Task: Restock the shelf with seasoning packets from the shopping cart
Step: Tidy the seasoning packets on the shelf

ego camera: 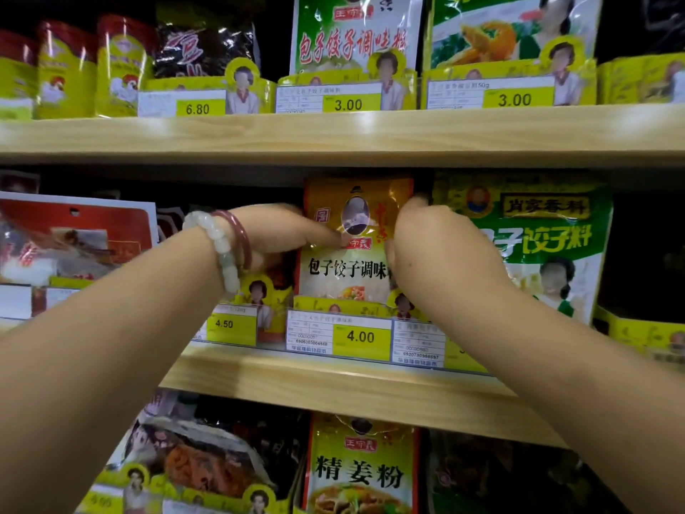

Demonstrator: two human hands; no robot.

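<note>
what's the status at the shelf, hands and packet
Left hand and right hand both on the orange seasoning packet, one each side. Packet upright on the middle shelf, behind the 4.00 price tag. Green packet close on the right; nothing blocking.

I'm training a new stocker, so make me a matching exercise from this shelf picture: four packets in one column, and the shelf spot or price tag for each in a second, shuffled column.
Column one:
1. orange dumpling seasoning packet
2. green dumpling seasoning packet
3. ginger powder packet
4. black packet

Column two:
A. top shelf, above the 6.80 tag
B. bottom shelf, partly out of view
C. middle shelf, between the left hand and right hand, above the 4.00 tag
D. top shelf, above the left 3.00 tag

Pairs: 1-C, 2-D, 3-B, 4-A
</note>
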